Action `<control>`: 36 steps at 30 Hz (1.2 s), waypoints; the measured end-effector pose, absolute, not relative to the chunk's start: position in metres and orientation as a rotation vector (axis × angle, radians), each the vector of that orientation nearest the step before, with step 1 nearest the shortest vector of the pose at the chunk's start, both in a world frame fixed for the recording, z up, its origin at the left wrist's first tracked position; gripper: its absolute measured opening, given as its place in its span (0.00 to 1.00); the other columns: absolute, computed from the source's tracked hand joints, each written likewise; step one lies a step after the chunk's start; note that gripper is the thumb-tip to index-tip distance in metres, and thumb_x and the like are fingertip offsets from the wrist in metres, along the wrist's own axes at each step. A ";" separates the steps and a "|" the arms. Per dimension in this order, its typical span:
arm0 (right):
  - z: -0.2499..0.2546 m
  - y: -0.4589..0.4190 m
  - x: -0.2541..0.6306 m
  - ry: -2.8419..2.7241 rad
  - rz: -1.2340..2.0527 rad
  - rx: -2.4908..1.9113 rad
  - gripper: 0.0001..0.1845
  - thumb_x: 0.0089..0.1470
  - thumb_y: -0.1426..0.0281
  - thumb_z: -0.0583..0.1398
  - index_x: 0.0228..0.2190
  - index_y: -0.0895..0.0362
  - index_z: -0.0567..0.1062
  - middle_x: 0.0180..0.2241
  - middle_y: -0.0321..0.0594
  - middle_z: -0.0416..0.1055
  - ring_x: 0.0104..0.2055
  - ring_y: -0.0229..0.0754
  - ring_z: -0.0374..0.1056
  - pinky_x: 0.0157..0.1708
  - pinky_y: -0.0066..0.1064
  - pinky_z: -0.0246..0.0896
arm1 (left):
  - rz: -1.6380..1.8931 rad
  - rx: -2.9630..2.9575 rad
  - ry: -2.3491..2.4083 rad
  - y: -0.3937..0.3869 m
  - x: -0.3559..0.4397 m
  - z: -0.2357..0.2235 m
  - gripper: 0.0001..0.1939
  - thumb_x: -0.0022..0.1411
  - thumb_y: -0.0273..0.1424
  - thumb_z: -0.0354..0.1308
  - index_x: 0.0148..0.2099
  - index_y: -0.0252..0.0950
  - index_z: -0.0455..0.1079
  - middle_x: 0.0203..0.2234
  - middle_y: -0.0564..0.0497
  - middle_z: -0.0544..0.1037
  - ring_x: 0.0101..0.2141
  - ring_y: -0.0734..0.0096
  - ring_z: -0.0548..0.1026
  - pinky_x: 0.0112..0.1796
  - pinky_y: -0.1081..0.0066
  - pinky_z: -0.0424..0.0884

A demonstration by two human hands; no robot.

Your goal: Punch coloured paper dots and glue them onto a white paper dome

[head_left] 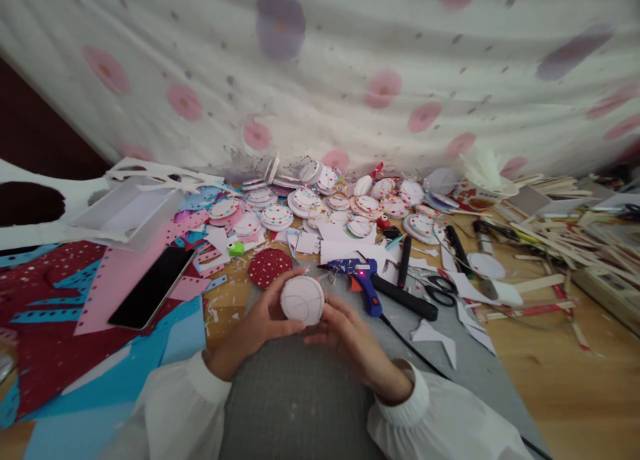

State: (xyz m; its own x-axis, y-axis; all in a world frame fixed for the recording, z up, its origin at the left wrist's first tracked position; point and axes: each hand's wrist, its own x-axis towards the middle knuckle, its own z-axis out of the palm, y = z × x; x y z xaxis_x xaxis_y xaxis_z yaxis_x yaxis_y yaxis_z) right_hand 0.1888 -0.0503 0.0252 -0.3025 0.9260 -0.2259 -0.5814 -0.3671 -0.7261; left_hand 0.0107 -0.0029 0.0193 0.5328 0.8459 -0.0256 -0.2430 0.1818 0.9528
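A small round white paper piece [303,301], with thin curved lines on its face, is held above the grey cutting mat [295,393]. My left hand [265,317] grips its left side, thumb along the lower edge. The fingers of my right hand [347,337] are closed at its right edge. Just behind my left hand lies a dark red dotted paper disc [270,268]. The blue hot glue gun [367,283] rests on the mat right of the paper piece, a small red light showing on it.
Piles of dotted paper discs [305,200] line the back by the curtain. A black phone [153,287] lies on coloured paper at left. Black scissors [440,289], a dark rod [404,263] and white scraps [435,340] are at right. Wooden sticks [545,240] spread beyond.
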 end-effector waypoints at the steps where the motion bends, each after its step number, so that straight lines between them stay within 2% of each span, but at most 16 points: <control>1: 0.025 -0.050 0.189 -0.635 1.853 -0.774 0.21 0.52 0.57 0.66 0.45 0.55 0.74 0.41 0.41 0.76 0.37 0.39 0.74 0.36 0.31 0.71 | 0.852 1.126 0.656 -0.003 0.011 0.020 0.42 0.47 0.31 0.73 0.63 0.45 0.60 0.55 0.45 0.73 0.54 0.53 0.71 0.53 0.59 0.67; 4: 0.027 -0.050 0.190 -0.596 1.887 -0.738 0.20 0.54 0.58 0.65 0.46 0.55 0.73 0.40 0.41 0.77 0.38 0.39 0.75 0.39 0.31 0.70 | 0.863 1.113 0.669 -0.004 0.012 0.021 0.39 0.46 0.35 0.73 0.61 0.45 0.64 0.53 0.46 0.75 0.55 0.52 0.71 0.53 0.57 0.67; 7: 0.030 -0.050 0.191 -0.567 1.930 -0.672 0.20 0.55 0.60 0.65 0.47 0.54 0.72 0.43 0.42 0.77 0.41 0.40 0.75 0.43 0.33 0.69 | 0.866 1.130 0.705 -0.004 0.013 0.019 0.35 0.46 0.39 0.73 0.57 0.43 0.69 0.53 0.45 0.75 0.55 0.50 0.72 0.54 0.54 0.68; 13: 0.030 -0.051 0.190 -0.542 1.960 -0.611 0.21 0.54 0.62 0.66 0.48 0.53 0.73 0.46 0.41 0.77 0.44 0.41 0.74 0.44 0.34 0.68 | 0.840 1.213 0.824 -0.002 0.008 0.009 0.31 0.52 0.46 0.68 0.56 0.41 0.71 0.55 0.44 0.75 0.56 0.47 0.70 0.57 0.50 0.65; 17: 0.030 -0.049 0.191 -0.546 1.991 -0.577 0.20 0.56 0.63 0.65 0.49 0.55 0.74 0.48 0.44 0.77 0.48 0.44 0.73 0.46 0.34 0.67 | 0.808 1.230 0.945 -0.002 0.001 0.000 0.27 0.59 0.45 0.62 0.57 0.38 0.72 0.56 0.43 0.74 0.61 0.49 0.64 0.61 0.52 0.58; 21: 0.030 -0.049 0.191 -0.539 1.989 -0.566 0.18 0.56 0.64 0.65 0.48 0.56 0.76 0.46 0.43 0.77 0.48 0.43 0.74 0.46 0.33 0.68 | 0.764 1.229 0.966 -0.003 0.001 0.002 0.27 0.61 0.41 0.61 0.60 0.37 0.69 0.59 0.44 0.71 0.61 0.51 0.63 0.63 0.54 0.54; 28: 0.025 -0.049 0.191 -0.518 1.980 -0.578 0.14 0.56 0.65 0.66 0.44 0.55 0.78 0.40 0.39 0.79 0.41 0.37 0.75 0.43 0.29 0.70 | 0.718 1.247 0.920 -0.002 0.006 0.016 0.25 0.59 0.36 0.61 0.59 0.37 0.70 0.58 0.46 0.73 0.58 0.52 0.68 0.60 0.58 0.61; 36: 0.021 -0.046 0.191 -0.485 1.964 -0.686 0.14 0.53 0.64 0.68 0.41 0.56 0.79 0.38 0.39 0.79 0.36 0.34 0.75 0.38 0.27 0.71 | 0.670 1.280 0.948 -0.006 0.004 0.015 0.26 0.60 0.38 0.61 0.60 0.38 0.69 0.57 0.47 0.74 0.57 0.54 0.70 0.58 0.59 0.64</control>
State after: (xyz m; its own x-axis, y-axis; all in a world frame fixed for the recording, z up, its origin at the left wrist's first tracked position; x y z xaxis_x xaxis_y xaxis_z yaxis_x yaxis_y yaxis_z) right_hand 0.1906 -0.0461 0.0215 -0.3773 0.8884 -0.2615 -0.6646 -0.4564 -0.5916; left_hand 0.0040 -0.0055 0.0151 0.4779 0.8530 -0.2097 0.0873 0.1914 0.9776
